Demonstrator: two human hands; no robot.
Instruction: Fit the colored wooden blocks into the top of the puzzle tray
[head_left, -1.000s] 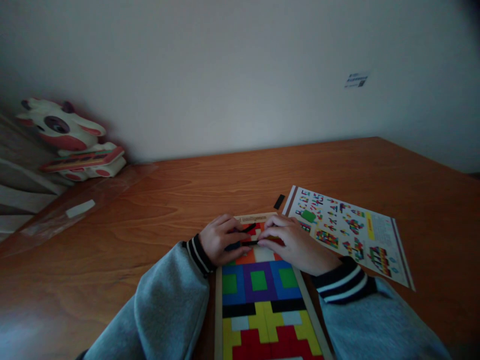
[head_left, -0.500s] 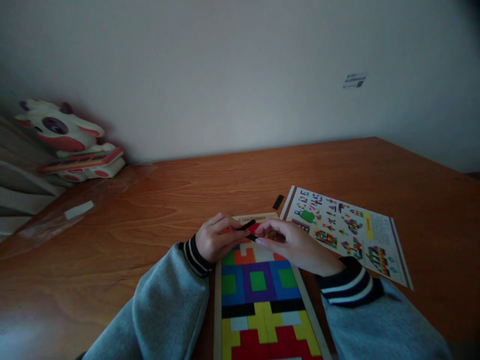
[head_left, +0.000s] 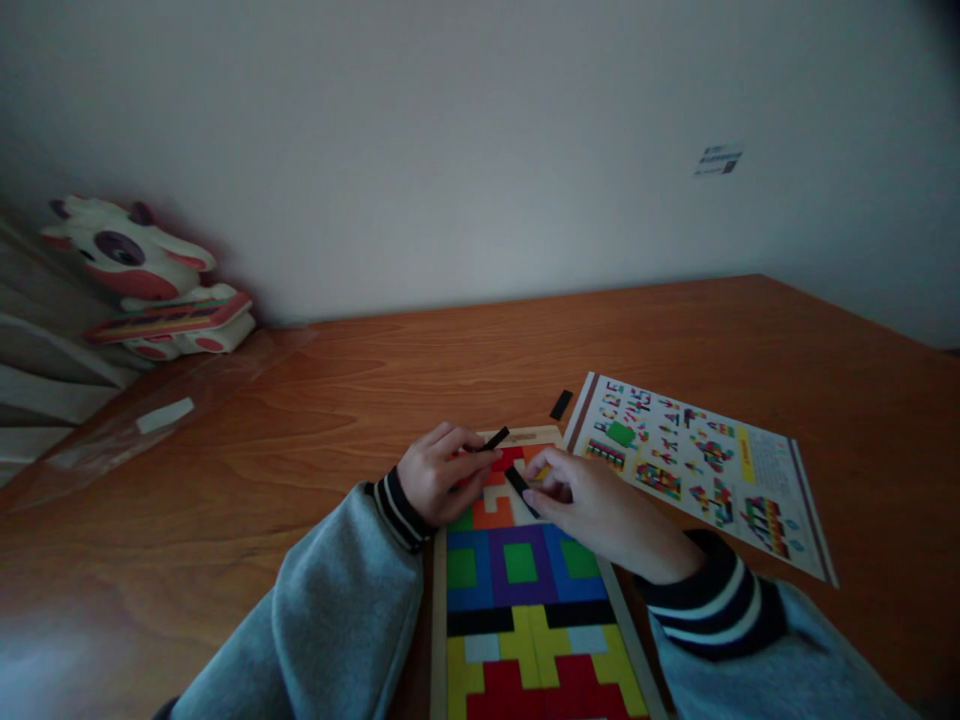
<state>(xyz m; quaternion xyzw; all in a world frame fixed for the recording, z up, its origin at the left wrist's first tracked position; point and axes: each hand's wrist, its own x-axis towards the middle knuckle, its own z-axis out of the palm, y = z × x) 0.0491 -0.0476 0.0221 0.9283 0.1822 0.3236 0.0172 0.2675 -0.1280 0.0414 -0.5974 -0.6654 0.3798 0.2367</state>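
My left hand (head_left: 448, 470) is closed over the upper left of the block puzzle board (head_left: 438, 650), and a black strip-shaped block (head_left: 495, 438) sticks out from its fingertips. Between the thumb and fingers of my right hand (head_left: 571, 490) is a second black strip block (head_left: 519, 488), tilted above the board's upper part. Coloured blocks fill the lower rows: green squares (head_left: 520, 563) framed in blue and purple, black bars, yellow and red pieces. Red and orange pieces show near the top, partly covered by my hands.
Beyond the board's top right corner lies another black strip (head_left: 561, 404). A printed pattern sheet (head_left: 750, 460) rests to the right with a green square block (head_left: 620, 433) on it. At the back left stands a cow-shaped toy keyboard (head_left: 172, 290), near clear tape and a white label (head_left: 165, 415).
My right hand has drawn away from the left, towards me and slightly right, with its black strip block. My left hand keeps hold of its own strip block.
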